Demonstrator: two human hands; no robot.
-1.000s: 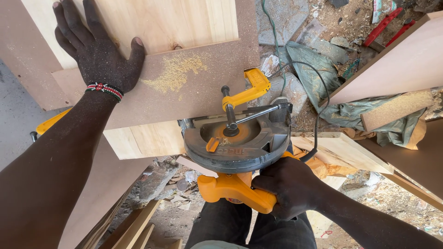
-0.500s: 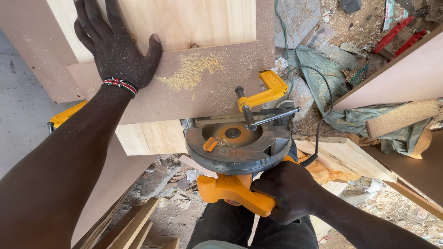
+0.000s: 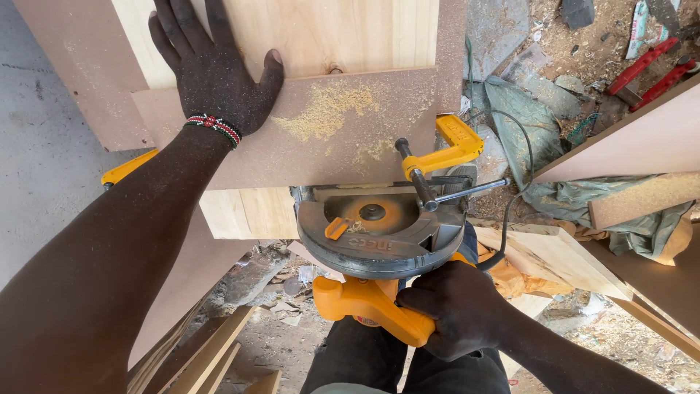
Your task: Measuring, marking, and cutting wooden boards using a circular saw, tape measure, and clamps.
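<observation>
The right hand is clenching the orange handle of the circular saw, sitting at the brown board's six o'clock edge. The left hand is pressing flat at ten o'clock. The saw looks heavy and rigid, best gripped by its handle.

Left hand fingertips cut off.

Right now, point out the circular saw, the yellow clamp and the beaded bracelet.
circular saw (image 3: 379, 237), head view, on its grey blade guard.
yellow clamp (image 3: 456, 142), head view, on its yellow jaw arm.
beaded bracelet (image 3: 213, 125), head view, on the beads.
</observation>
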